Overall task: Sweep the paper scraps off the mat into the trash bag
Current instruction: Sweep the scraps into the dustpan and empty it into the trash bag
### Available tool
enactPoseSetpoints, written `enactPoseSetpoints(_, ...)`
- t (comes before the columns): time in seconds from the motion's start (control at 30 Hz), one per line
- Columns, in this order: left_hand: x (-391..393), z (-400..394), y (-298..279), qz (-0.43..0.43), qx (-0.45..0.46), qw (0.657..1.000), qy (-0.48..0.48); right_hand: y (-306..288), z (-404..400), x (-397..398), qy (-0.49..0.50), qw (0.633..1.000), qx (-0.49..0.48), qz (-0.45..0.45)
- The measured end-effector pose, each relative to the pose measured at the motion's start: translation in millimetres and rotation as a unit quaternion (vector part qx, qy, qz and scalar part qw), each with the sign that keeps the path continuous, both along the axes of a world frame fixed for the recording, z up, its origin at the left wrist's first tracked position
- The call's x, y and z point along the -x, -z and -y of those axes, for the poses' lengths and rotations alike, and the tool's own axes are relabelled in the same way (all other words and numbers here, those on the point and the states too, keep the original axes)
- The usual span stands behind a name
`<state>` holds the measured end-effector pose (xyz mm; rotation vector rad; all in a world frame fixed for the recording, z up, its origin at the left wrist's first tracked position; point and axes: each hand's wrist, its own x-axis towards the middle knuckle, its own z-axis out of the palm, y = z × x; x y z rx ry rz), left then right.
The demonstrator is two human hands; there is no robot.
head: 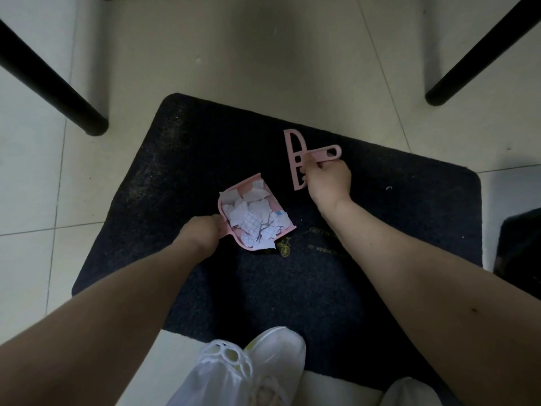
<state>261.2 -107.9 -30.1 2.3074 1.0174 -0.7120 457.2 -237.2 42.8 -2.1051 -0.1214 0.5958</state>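
Note:
A dark mat [205, 159] lies on the tiled floor. My left hand [202, 231] grips the handle of a small pink dustpan [231, 191] that sits on the mat, filled with a heap of white and grid-lined paper scraps [254, 218]. To its right my right hand [326, 178] holds the handle of a flat pink brush [292, 148], which lies on the mat apart from the pan. One tiny white scrap [388, 188] lies on the mat at the right. No trash bag can be made out for sure.
Two black furniture legs stand on the pale tiles, one at the left [58, 92] and one at the right [474, 57]. My white shoe [275, 356] rests on the mat's near edge. A dark object [521, 247] sits at the right edge.

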Motion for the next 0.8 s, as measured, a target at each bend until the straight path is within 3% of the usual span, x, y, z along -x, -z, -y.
enactPoseSetpoints(0.23, 6, -3, 1, 0.004, 0.011, 1.000, 0.010, 12, 6, 14, -0.060, 0.996, 0.040, -0.042)
enactPoseSetpoints(0.5, 3, 1, -2, 0.014, 0.009, 1.000, -0.010, 1, 11, 3, -0.016, 0.999, -0.025, -0.040)
enactPoseSetpoints(0.8, 2, 4, -12, 0.020, 0.023, 0.999, -0.010, -11, 19, -8, -0.001, 1.000, -0.023, -0.011)
